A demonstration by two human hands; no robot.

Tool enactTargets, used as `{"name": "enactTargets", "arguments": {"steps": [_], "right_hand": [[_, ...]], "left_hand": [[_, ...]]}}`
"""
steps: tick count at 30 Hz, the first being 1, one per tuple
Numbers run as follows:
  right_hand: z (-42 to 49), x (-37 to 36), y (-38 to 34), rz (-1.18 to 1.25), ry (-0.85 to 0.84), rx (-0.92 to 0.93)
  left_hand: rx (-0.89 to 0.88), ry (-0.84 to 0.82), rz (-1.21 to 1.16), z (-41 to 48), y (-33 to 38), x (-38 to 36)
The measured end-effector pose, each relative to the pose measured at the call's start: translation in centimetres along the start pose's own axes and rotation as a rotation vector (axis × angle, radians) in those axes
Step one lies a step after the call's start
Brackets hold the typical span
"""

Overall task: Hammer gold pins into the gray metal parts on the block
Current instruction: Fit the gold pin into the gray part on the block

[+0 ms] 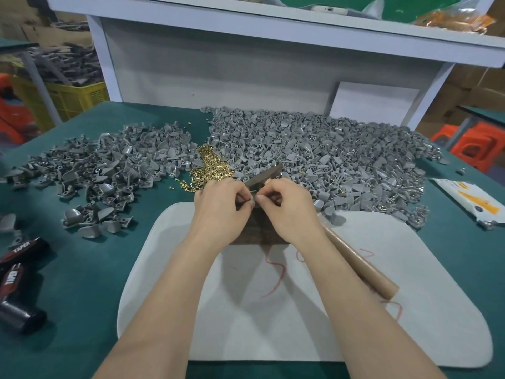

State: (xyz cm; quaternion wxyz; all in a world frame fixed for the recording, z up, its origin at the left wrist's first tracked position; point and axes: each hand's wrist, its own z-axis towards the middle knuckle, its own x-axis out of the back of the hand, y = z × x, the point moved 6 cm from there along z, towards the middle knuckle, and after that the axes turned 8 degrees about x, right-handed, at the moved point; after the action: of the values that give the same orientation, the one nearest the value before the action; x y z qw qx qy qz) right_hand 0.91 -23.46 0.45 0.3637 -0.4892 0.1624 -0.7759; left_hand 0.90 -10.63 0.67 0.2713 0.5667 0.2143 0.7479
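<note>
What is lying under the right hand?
A wooden hammer handle runs under the right hand across the white mat. A dark block shows between the wrists. The hand covers the handle's upper end and part of the block.

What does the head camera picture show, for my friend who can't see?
A person's left hand and right hand pinch a small gray metal part together over a dark brown block on a white mat. Behind them, a pile of gold pins sits between two big heaps of gray metal parts on a green table.
</note>
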Motion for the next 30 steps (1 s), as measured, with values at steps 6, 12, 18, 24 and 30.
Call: {"name": "enactTargets", "arguments": {"steps": [6, 12, 18, 24, 30], "right_hand": [[-0.2, 0.0, 0.1, 0.002, 0.024, -0.048], [-0.3, 0.0, 0.3, -0.002, 0.039, -0.056], [-0.4, 0.1, 0.2, 0.003, 0.045, -0.063], [-0.2, 0.2, -1.1, -0.125, -0.005, 0.007], [0.2, 0.1, -2.3, -0.302, -0.072, 0.067]], "left_hand": [[-0.005, 0.007, 0.001, 0.0, -0.1, -0.1], [-0.015, 0.009, -0.009, -0.1, -0.1, -0.2], [-0.012, 0.005, -0.017, -0.1, -0.1, -0.2], [-0.018, 0.008, -0.004, -0.1, 0.1, -0.1], [-0.032, 0.001, 0.002, -0.1, 0.2, -0.1]]}}
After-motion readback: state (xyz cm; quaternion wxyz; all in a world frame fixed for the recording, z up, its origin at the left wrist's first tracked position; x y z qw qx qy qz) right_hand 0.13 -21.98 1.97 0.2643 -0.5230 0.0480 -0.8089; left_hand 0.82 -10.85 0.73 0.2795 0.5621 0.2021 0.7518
